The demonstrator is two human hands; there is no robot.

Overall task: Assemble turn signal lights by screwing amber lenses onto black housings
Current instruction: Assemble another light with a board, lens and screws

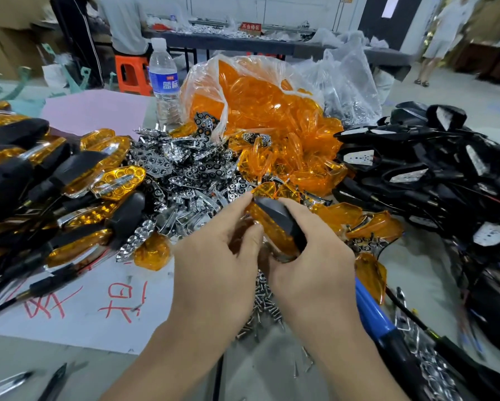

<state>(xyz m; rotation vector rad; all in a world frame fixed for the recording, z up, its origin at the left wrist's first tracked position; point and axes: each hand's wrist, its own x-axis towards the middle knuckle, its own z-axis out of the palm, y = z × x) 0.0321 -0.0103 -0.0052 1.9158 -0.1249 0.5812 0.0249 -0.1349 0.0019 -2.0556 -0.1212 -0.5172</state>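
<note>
there, signal light (280, 224) between hands (266, 264)

The scene is bright and evenly lit from overhead, with soft, faint shadows. Glare glints off the clear bag of amber lenses (257, 91) at the far centre and off the chrome reflectors (185, 169). Wide-angle distortion bends the edges. Motion blur smears the near right wires (474, 328) and the far left; the centre stays sharp.

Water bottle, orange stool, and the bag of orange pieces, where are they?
Water bottle (164, 82), head view, on its blue label.
Orange stool (131, 74), head view, on its front.
Bag of orange pieces (260, 94), head view, on its clear front.
</note>
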